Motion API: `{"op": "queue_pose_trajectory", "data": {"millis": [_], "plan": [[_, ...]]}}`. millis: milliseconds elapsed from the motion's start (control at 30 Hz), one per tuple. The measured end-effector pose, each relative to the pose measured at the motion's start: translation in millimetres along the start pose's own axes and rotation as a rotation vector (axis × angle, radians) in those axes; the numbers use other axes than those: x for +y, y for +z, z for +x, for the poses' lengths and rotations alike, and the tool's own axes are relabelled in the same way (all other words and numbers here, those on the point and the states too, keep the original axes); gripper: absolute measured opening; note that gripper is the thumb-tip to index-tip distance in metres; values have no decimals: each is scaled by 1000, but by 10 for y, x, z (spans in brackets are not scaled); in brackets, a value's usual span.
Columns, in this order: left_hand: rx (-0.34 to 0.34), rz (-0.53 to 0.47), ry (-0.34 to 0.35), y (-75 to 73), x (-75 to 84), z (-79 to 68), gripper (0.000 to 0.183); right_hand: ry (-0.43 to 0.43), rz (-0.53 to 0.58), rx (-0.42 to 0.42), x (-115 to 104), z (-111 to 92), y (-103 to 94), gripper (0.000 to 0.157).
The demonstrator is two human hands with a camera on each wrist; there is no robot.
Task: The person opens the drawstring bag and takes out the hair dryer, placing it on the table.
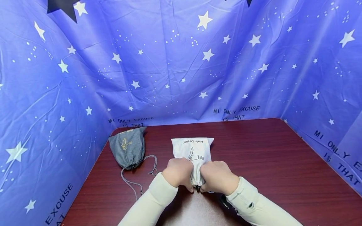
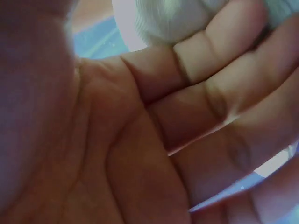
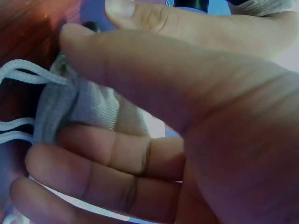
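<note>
Pinching the white bag (image 1: pixel 204 146) by its gathered near mouth (image 1: pixel 197 179), with curled fingers of left hand (image 1: pixel 178 169) and right hand (image 1: pixel 218 177), close to a dark tip (image 1: pixel 198 188). Probably loosening or cinching that mouth; next seemingly calling for even holds. Sharing the tabletop (image 1: pixel 268 150) with a gray bag (image 1: pixel 128 152) farther left, cords (image 1: pixel 156 161) loose.

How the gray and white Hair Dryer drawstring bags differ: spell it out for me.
Color: the gray drawstring bag is dark with gold print, while the white drawstring bag is pale with black print.
Handling: the left hand and right hand grip the white drawstring bag near its mouth; neither touches the gray drawstring bag.
Shared: both carry "Hair Dryer" lettering and a dryer drawing, with their mouths toward the person.
</note>
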State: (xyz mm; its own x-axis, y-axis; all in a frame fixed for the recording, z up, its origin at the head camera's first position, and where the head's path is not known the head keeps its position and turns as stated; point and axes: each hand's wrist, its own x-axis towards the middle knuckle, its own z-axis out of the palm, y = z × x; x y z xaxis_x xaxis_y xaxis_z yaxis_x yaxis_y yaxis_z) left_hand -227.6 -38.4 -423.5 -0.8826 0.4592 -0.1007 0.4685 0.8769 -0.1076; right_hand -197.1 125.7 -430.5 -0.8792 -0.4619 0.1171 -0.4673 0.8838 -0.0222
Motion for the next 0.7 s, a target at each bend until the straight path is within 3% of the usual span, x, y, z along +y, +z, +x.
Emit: {"op": "queue_pose_trajectory", "data": {"millis": [400,700], "plan": [[118,61,89,25,-10,25,40,-48,-8,28,42,22,-13,44],[155,-92,159,-107,-129,3,37,-48,84,2,149,36,-202,43]]}}
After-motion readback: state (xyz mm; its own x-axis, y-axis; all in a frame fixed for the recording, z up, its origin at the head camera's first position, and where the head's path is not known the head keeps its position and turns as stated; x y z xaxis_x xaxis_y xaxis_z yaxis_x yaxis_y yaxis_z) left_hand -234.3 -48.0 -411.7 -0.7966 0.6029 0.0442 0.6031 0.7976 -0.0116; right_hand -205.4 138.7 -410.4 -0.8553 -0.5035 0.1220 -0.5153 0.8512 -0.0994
